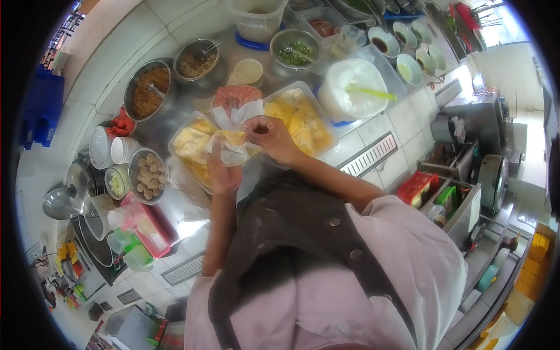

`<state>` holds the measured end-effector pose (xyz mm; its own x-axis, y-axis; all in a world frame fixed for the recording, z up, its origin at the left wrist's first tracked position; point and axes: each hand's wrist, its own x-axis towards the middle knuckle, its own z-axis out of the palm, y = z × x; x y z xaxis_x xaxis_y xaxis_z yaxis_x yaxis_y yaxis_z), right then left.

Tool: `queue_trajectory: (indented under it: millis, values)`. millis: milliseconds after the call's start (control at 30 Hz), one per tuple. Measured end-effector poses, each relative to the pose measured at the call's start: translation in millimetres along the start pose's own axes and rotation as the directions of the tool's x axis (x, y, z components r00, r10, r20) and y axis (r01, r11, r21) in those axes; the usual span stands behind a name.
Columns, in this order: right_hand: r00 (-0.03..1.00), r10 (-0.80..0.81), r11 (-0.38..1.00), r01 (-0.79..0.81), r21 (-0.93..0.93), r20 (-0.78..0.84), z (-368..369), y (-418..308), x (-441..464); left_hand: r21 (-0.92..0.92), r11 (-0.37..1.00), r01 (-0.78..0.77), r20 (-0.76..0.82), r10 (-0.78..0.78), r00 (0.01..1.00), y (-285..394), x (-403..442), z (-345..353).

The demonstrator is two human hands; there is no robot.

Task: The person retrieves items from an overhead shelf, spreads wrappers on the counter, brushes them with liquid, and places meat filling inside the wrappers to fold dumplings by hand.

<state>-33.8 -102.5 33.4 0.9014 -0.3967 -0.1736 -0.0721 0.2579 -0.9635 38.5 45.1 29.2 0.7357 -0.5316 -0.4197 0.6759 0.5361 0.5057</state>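
Near the middle of the worktop my left hand (223, 170) is raised, supporting a thin pale yellow dumpling wrapper (235, 139) with its fingers. The fingertips of my right hand (270, 137) are pinched together at the wrapper's right edge. Any filling inside is too small to make out. Just beyond my hands is a mound of pink minced meat (238, 94) with a utensil stuck in it and white sheeting (232, 115) in front. Clear tubs of folded yellow dumplings stand on both sides, a left tub (181, 123) and a right tub (331, 135).
Behind are a steel bowl of chopped greens (296, 52), a bowl of brown filling (149, 87) and a white tub with a green handle (356, 90). At left are a bowl of round balls (147, 176) and a pink tray (156, 227). Sauce bowls (383, 42) stand far right.
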Motion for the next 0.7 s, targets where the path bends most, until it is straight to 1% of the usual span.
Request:
queue_trajectory:
  millis: [33, 67, 100, 133, 167, 200, 233, 267, 300, 333, 400, 433, 467, 500, 533, 567, 633, 667, 700]
  values:
    - [0.997, -0.076, 0.992, 0.073, -0.105, -0.024, 3, -4, -2, -0.004, 1.0, -0.002, 0.0, 0.002, 1.0, 0, -2, 5]
    - [0.997, -0.076, 0.992, 0.073, -0.107, -0.021, 5, -9, -4, 0.105, 0.993, -0.056, -0.005, 0.057, 0.998, 0, -4, 10]
    - [0.979, -0.199, 0.934, 0.202, -0.293, 0.039, 6, -15, -6, 0.213, 0.971, -0.109, -0.004, 0.112, 0.994, 1, -5, 12]
    - [0.945, -0.304, 0.827, 0.326, -0.458, 0.123, 8, -24, -8, 0.211, 0.971, -0.111, -0.006, 0.115, 0.993, 2, -5, 11]
    - [0.944, -0.303, 0.827, 0.327, -0.457, 0.128, 8, -29, -8, 0.256, 0.958, -0.132, 0.004, 0.136, 0.991, 3, -3, 11]
    - [0.927, -0.32, 0.802, 0.374, -0.466, 0.194, 7, -34, -7, 0.3, 0.941, -0.153, 0.016, 0.156, 0.988, 4, -3, 10]
    - [0.907, -0.334, 0.776, 0.419, -0.47, 0.257, 6, -39, -7, 0.299, 0.942, -0.154, 0.014, 0.158, 0.987, 8, -5, 13]
    - [0.907, -0.333, 0.776, 0.418, -0.471, 0.257, 5, -44, -6, 0.454, 0.884, -0.114, 0.011, 0.122, 0.992, 13, -9, 19]
    - [0.926, -0.282, 0.81, 0.37, -0.456, 0.251, 3, -51, -6, 0.596, 0.8, -0.071, 0.003, 0.086, 0.996, 16, -10, 23]
    - [0.942, -0.228, 0.84, 0.318, -0.44, 0.245, 0, -53, -6, 0.595, 0.801, -0.068, 0.004, 0.081, 0.997, 16, -10, 22]
    - [0.938, -0.246, 0.817, 0.337, -0.469, 0.245, -4, -50, -3, 0.796, 0.58, -0.172, 0.171, 0.056, 0.984, 17, -9, 19]
    - [0.93, -0.267, 0.791, 0.36, -0.495, 0.251, -6, -47, -2, 0.795, 0.583, -0.171, 0.176, 0.049, 0.983, 18, -10, 20]
    - [0.933, -0.268, 0.788, 0.357, -0.502, 0.242, -8, -43, -2, 0.828, 0.524, -0.2, 0.223, 0.021, 0.975, 20, -13, 24]
    - [0.952, -0.25, 0.793, 0.305, -0.527, 0.176, -9, -38, -4, 0.854, 0.465, -0.234, 0.27, -0.01, 0.963, 20, -14, 27]
    - [0.967, -0.231, 0.798, 0.252, -0.548, 0.108, -12, -33, -7, 0.851, 0.469, -0.237, 0.278, -0.018, 0.961, 16, -14, 26]
    - [0.967, -0.233, 0.795, 0.248, -0.553, 0.099, -17, -29, -10, 0.827, 0.498, -0.263, 0.306, -0.005, 0.952, 10, -14, 23]
    - [0.997, -0.059, 0.896, 0.076, -0.438, 0.053, -26, -21, -17, 0.801, 0.525, -0.287, 0.337, 0.001, 0.942, 3, -11, 27]
    - [0.997, -0.059, 0.896, 0.074, -0.438, 0.046, -29, -18, -22, 0.789, 0.57, -0.23, 0.289, -0.014, 0.957, -4, -12, 33]
    - [0.995, -0.093, 0.922, 0.077, -0.379, -0.024, -32, -16, -27, 0.773, 0.611, -0.171, 0.239, -0.031, 0.97, -10, -14, 38]
